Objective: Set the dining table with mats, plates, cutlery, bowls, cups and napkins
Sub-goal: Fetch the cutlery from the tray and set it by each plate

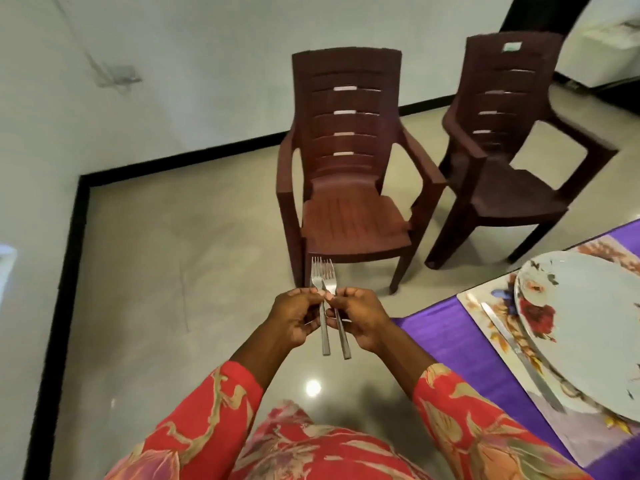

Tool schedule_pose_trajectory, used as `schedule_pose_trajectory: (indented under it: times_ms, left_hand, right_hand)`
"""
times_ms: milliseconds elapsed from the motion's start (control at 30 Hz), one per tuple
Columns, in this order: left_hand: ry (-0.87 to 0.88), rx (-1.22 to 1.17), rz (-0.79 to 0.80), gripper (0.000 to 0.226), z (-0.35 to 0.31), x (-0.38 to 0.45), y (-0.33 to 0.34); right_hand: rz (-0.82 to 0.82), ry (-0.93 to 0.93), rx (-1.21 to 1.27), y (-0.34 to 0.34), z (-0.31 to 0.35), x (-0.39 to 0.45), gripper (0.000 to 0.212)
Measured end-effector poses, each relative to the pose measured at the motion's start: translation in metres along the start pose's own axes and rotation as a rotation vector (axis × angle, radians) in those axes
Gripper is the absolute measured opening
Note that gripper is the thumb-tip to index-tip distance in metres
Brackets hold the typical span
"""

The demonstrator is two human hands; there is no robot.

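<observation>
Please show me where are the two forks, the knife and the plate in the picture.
forks (325,315): head view, on the handles, between both hands.
knife (519,351): head view, on the blade's middle, left of the plate.
plate (588,317): head view, on its bare white centre.

Two brown chairs (plastic) on tiled floor

Head view, facing down, hands close
</observation>
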State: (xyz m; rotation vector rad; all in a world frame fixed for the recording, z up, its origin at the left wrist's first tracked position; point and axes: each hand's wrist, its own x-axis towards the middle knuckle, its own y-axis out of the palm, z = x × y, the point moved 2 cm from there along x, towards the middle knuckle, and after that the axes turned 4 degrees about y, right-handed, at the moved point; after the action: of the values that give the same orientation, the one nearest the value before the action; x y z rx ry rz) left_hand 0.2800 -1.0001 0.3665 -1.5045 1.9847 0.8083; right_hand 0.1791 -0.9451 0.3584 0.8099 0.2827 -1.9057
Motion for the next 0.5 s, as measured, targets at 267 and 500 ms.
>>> schedule_pose_trajectory:
  times_ms: [267, 500]
  left_hand:
    - [-0.088, 0.223, 0.251, 0.021, -0.070, 0.088, 0.077]
    - [-0.134, 0.485, 0.447, 0.022, -0.133, 0.144, 0.149]
  right_hand:
    - [-0.210, -0.044, 0.098, -0.035, 0.062, 0.066, 0.011]
    - [-0.447, -0.054, 0.265, -0.059, 0.120, 0.110, 0.018]
